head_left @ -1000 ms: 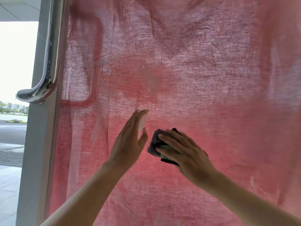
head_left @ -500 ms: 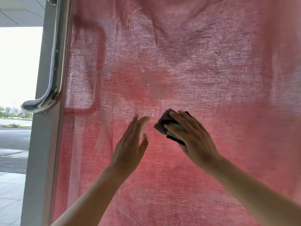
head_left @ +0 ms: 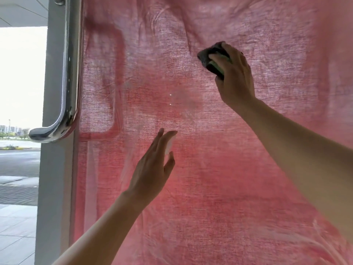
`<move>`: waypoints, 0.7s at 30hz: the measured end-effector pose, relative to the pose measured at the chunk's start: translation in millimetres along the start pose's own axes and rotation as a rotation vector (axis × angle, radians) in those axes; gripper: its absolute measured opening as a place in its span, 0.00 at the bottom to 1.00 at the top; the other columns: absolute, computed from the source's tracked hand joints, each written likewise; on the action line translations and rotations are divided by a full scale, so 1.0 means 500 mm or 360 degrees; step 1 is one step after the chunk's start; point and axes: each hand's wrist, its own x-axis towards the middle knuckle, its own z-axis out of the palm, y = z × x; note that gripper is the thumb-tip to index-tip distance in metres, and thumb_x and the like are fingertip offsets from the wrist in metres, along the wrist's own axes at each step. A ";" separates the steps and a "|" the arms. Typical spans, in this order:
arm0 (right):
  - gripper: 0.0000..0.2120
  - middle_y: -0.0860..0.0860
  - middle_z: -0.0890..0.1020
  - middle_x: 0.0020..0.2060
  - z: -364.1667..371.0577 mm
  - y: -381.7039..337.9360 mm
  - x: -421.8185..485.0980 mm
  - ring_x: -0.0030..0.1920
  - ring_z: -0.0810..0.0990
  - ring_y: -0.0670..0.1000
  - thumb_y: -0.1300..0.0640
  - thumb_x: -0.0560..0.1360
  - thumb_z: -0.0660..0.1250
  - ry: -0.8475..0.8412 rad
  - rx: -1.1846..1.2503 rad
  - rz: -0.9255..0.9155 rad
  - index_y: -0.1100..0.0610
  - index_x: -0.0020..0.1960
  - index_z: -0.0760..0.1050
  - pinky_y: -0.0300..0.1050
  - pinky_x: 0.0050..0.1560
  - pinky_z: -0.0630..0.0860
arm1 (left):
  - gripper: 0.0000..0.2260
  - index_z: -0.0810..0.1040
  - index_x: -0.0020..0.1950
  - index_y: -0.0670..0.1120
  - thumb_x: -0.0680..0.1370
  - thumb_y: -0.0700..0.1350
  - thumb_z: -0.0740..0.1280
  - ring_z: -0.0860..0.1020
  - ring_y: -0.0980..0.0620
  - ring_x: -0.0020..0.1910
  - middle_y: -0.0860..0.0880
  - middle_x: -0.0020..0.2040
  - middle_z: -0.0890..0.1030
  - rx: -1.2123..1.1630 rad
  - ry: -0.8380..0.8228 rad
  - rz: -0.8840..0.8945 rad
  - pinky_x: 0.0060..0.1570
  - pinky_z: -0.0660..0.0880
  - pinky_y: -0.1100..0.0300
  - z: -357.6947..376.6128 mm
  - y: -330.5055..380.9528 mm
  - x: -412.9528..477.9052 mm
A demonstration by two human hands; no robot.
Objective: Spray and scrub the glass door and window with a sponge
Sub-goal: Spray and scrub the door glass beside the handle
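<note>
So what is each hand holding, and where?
The right hand grips the sponge, fingers across its back, thumb at its lower edge. The left hand is open, fingers straight, holding nothing clear.

Can't see most of the sponge, buried under the fingers of the right hand. No idea what that white bit is either, tucked between the left hand and the glass door. No seeing through the glass, thanks to the red cloth behind it. Cut off at the top edge: the steel door handle. Same for both forearms, at the bottom and right edges. Way too tiny to make out, those far-off buildings.
</note>
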 end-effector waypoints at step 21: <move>0.27 0.54 0.71 0.70 0.054 -0.117 -0.324 0.72 0.66 0.58 0.63 0.67 0.76 -0.0384 0.0037 -0.0742 0.53 0.65 0.76 0.55 0.72 0.63 | 0.24 0.57 0.75 0.56 0.80 0.46 0.60 0.58 0.55 0.75 0.52 0.77 0.58 -0.0020 0.0077 -0.0133 0.66 0.62 0.59 -0.018 -0.034 -0.023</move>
